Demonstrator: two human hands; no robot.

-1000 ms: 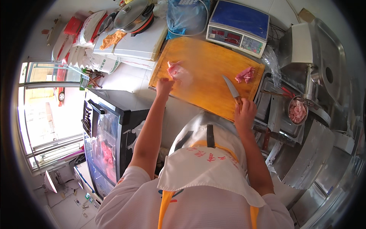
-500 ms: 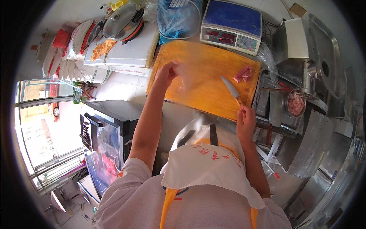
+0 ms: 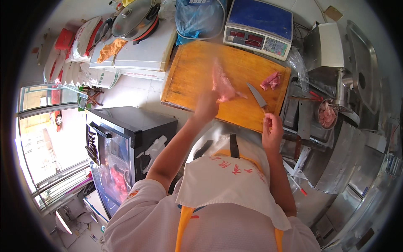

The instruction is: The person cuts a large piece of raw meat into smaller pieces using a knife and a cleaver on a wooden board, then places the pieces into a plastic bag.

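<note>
My left hand holds a strip of raw pink meat, blurred, lifted over the middle of the orange wooden cutting board. My right hand grips the handle of a knife whose blade lies on the board's right part, pointing away from me. A small pile of cut meat pieces sits near the board's far right corner.
A blue-topped scale stands behind the board. A meat grinder with a bowl of minced meat is at the right. A white chest bearing a lidded pan is at the left, with a glass-fronted cabinet below it.
My left hand has carried the meat from the board's far left toward its middle, close to the knife. My right hand with the knife has stayed at the board's right.
</note>
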